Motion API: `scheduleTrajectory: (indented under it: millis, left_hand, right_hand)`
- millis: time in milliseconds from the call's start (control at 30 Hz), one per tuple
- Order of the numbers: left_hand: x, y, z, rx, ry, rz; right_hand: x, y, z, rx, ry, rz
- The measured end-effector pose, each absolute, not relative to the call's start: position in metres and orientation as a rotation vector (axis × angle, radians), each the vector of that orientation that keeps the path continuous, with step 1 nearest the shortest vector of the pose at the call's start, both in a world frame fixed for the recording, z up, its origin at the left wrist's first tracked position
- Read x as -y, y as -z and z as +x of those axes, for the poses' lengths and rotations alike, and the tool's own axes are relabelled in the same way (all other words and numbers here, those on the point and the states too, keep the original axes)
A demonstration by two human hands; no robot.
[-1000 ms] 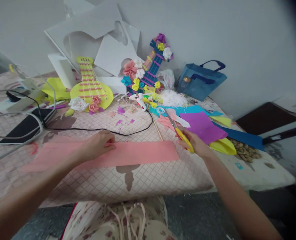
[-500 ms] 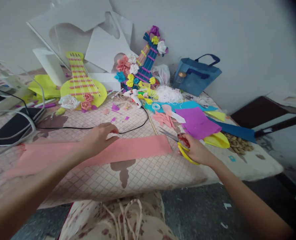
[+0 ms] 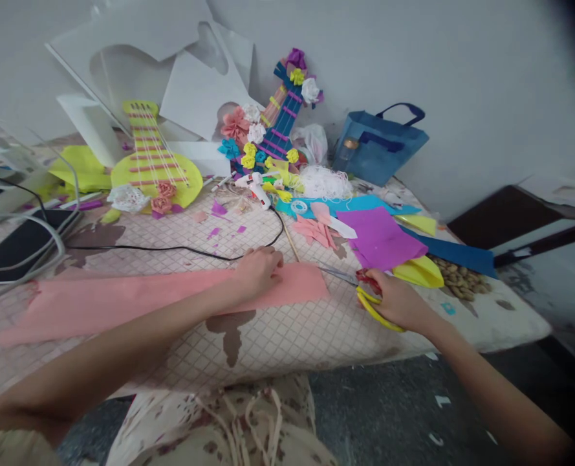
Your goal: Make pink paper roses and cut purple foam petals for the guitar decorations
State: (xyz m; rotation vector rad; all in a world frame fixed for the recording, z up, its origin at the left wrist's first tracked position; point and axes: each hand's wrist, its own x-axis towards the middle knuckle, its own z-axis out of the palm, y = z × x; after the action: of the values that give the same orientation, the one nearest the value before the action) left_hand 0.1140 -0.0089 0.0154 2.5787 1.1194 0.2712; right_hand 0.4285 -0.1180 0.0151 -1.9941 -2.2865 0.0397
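Observation:
A long strip of pink crepe paper [image 3: 136, 301] lies flat across the front of the table. On its right half rests my left hand [image 3: 259, 272], palm down, with fingers loosely bent and nothing seen in them; the fingertips are partly hidden. Just beyond the strip's right end, my right hand [image 3: 398, 299] holds scissors [image 3: 375, 310] with yellow and red handles. Their blades point left, close to the strip's end, and look nearly closed. A thin wooden stick [image 3: 290, 243] lies behind the strip.
A glue gun [image 3: 255, 188] with a black cord stands mid-table. Behind are a yellow paper guitar [image 3: 156, 171], a blue flowered guitar [image 3: 281, 126] and a blue bag [image 3: 381, 145]. Purple paper [image 3: 381, 238] and peanuts [image 3: 462, 278] lie right; a black device [image 3: 22, 246] is left.
My left hand has slid right along the pink strip and come down on it. My right hand has shifted slightly right and down with the scissors, whose blades have come closer together.

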Motion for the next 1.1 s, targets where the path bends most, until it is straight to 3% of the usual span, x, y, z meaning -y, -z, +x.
scheduleTrajectory:
  millis: [533,1100]
  left_hand:
    - [0.006,-0.005,0.129,-1.138,-0.398,2.481]
    - [0.035,-0.023,0.112,-1.043,-0.443,2.625]
  right_hand:
    - [0.117,-0.003,0.449,2.316,-0.021,-2.048]
    - [0.116,0.003,0.449,2.185,0.008,-2.135]
